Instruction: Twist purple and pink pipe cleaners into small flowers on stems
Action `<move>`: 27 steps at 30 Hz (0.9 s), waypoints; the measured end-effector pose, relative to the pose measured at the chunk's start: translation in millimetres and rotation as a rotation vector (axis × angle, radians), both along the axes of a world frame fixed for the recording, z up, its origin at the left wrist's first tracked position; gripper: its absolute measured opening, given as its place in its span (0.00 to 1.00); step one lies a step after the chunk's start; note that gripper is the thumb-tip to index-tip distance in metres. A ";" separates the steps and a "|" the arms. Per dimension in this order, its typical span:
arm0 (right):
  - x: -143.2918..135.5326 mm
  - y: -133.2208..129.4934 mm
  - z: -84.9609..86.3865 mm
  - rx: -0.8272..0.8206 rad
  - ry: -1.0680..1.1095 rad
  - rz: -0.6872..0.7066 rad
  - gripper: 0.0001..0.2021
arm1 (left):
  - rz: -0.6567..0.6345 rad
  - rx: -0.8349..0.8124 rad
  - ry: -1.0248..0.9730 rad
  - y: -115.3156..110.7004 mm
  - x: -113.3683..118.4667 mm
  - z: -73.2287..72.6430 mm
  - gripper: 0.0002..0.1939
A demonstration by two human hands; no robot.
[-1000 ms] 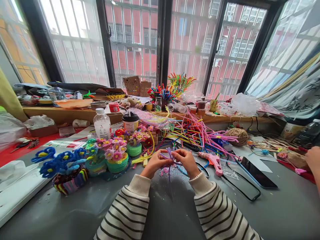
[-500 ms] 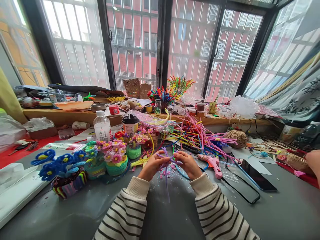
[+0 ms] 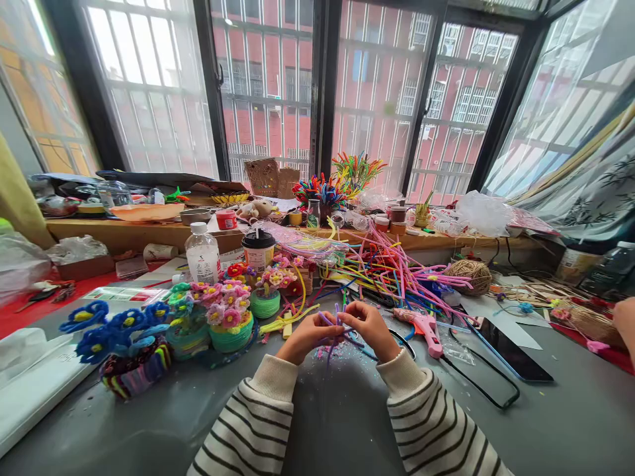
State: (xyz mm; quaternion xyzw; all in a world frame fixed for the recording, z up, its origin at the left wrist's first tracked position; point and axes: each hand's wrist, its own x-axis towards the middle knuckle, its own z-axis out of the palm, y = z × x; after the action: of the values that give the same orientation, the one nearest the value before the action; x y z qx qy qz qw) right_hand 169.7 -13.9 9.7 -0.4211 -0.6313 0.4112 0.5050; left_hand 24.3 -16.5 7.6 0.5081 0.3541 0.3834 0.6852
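The left hand [image 3: 306, 336] and right hand [image 3: 370, 326] are pinching crossed purple pipe cleaners [image 3: 330, 353], fingertips clamping from left and right; one strand is trailing nearward, both hands touching, neither clearly nearer.

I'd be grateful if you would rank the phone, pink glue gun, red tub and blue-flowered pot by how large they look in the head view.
1. Blue-flowered pot, flowers included
2. Phone
3. Pink glue gun
4. Red tub

Craft workspace, pipe cleaners [image 3: 391, 271], glue gun [image 3: 427, 332], flowers [image 3: 231, 304]
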 end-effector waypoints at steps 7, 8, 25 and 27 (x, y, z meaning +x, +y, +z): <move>0.2 2.8 -6.6 -0.292 0.359 -0.011 0.14 | 0.160 -0.027 -0.076 -0.1 2.0 1.3 0.16; -0.4 3.1 -7.4 -0.304 0.383 -0.018 0.14 | 0.176 -0.024 -0.085 0.8 2.2 0.6 0.16; 2.2 4.0 -7.1 -0.103 0.054 -0.038 0.14 | 0.359 0.014 -0.068 3.9 -0.5 1.4 0.17; 3.6 4.8 -6.7 -0.098 0.100 -0.095 0.15 | 0.316 0.045 -0.119 2.9 0.0 2.5 0.21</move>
State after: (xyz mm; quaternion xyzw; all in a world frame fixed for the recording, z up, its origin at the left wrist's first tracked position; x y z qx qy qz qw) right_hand 173.2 -9.1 3.1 -0.4536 -0.5638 0.4378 0.5336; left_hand 24.3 -13.6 10.1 0.4377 0.3796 0.5235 0.6247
